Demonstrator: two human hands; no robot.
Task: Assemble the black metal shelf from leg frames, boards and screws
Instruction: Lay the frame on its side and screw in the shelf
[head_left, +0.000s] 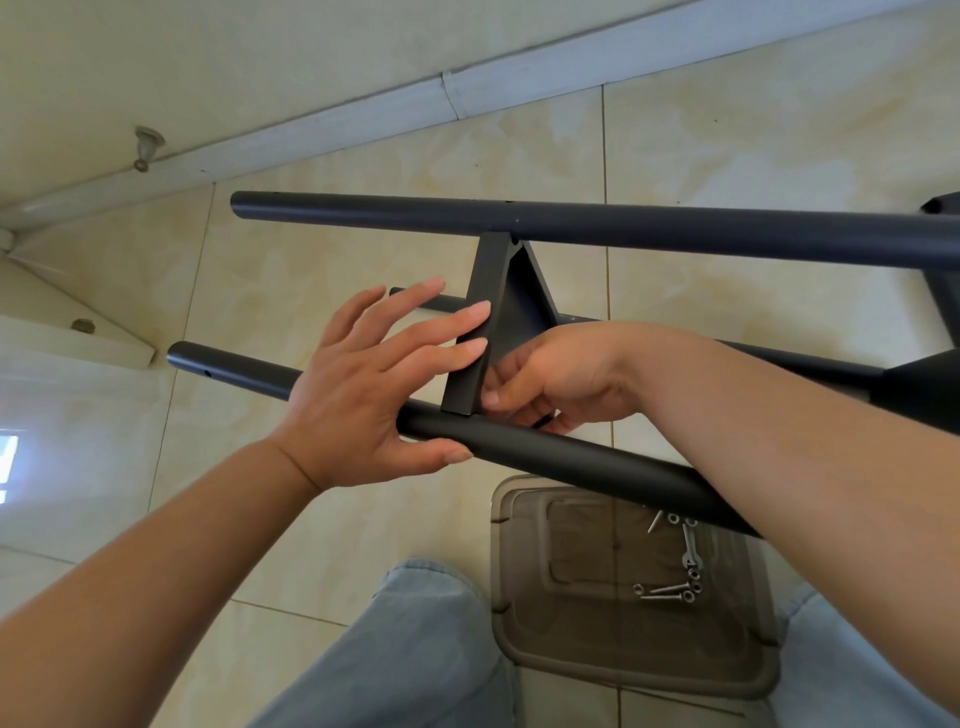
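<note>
A black shelf frame lies on its side over the tiled floor. Its far leg tube (571, 221) and near leg tube (597, 465) are joined by a black shelf board (485, 332) seen edge-on. My left hand (363, 395) is flat, with its palm against the near tube, its thumb along it and straight fingers touching the board's edge. My right hand (550, 384) curls in at the joint of board and near tube and pinches a thin black tool (543, 420), mostly hidden. Loose silver screws (675, 587) lie in a clear plastic tray (524, 649).
A third black tube (805, 358) and a second board (930, 395) lie at the right. My jeans-clad legs (415, 649) flank the tray. A white baseboard (363, 119) and a door stopper (148, 148) are at the back left.
</note>
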